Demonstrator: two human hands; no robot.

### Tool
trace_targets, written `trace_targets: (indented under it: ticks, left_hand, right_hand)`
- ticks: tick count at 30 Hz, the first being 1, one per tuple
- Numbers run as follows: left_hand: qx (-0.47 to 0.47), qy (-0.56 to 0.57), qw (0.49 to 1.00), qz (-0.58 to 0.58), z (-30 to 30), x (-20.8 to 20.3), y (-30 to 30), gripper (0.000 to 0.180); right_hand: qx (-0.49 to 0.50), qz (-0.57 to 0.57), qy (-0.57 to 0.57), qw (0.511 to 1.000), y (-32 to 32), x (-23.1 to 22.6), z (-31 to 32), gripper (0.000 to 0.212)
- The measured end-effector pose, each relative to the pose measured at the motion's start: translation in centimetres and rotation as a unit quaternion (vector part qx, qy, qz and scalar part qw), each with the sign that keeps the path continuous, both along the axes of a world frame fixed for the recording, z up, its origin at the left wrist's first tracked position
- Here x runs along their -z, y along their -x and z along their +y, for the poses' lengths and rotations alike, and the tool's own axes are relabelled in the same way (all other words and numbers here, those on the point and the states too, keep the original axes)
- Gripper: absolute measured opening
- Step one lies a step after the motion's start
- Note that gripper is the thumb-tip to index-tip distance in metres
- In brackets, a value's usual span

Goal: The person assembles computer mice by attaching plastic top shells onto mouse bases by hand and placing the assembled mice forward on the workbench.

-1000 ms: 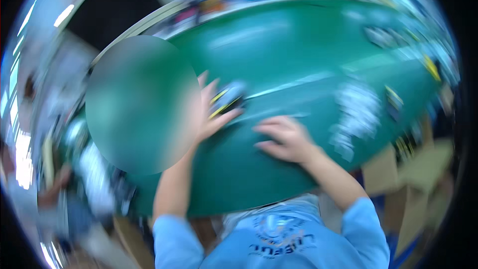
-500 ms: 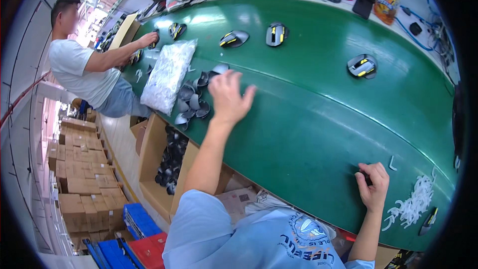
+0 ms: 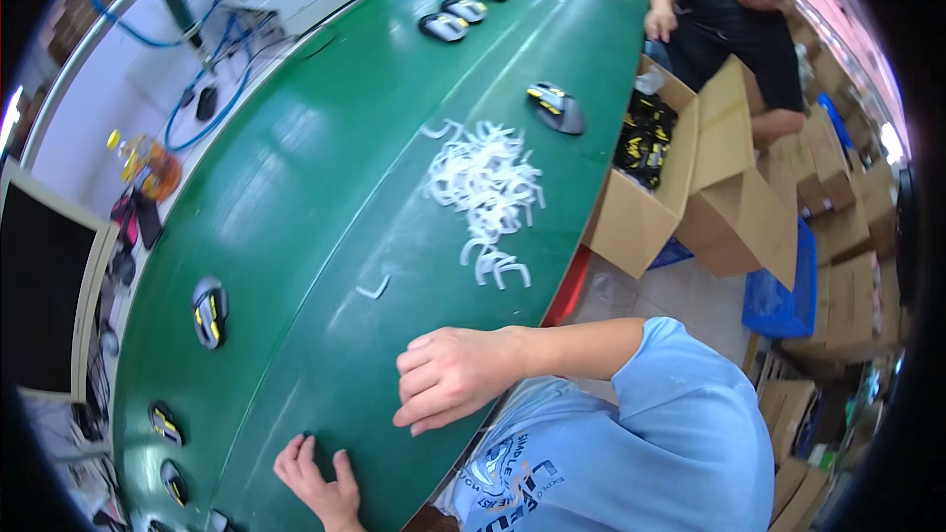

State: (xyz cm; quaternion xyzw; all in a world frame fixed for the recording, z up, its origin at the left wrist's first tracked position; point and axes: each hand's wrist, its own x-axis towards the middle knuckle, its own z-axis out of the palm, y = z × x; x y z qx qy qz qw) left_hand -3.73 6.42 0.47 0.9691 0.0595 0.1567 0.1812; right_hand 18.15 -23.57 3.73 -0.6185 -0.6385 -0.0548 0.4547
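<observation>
The right hand (image 3: pixel 448 379) is held loosely curled and empty at frame centre, the left hand (image 3: pixel 315 478) flat on the tabletop (image 3: pixel 325 167); the lone clip (image 3: pixel 373 289) could be brushed off.

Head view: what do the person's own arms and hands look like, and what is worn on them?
Both hands are bare: no gloves, rings or watch visible. The right hand leads into a bare forearm and a short light-blue sleeve ending above the elbow, part of a light-blue shirt with dark printed lettering on the chest. Of the left hand only the fingers and part of the back show at the lower edge; its arm is out of view.
</observation>
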Motion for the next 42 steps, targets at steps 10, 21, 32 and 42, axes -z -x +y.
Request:
trace_targets:
  ticks: [10, 21, 32, 42]
  left_hand:
    - [0.069, 0.015, 0.997, 0.028, -3.7, 0.6, -3.7, 0.048]
    - [0.017, -0.011, 0.995, 0.095, -8.6, 0.5, -3.2, 0.061]
    - [0.013, -0.009, 0.996, 0.083, -8.0, 0.8, -2.7, 0.062]
    - [0.103, 0.439, 0.881, -0.142, -9.6, -1.9, -9.0, 0.121]
  right_hand:
    - [0.646, 0.037, -0.106, 0.755, -12.2, 3.5, -19.4, 0.026]
    - [0.669, -0.099, -0.028, 0.736, -20.3, 0.7, -18.6, 0.037]
    - [0.68, -0.021, -0.032, 0.732, -17.2, 5.1, -21.6, 0.086]
    - [0.025, 0.154, 0.05, 0.986, -0.8, 0.1, -1.5, 0.067]
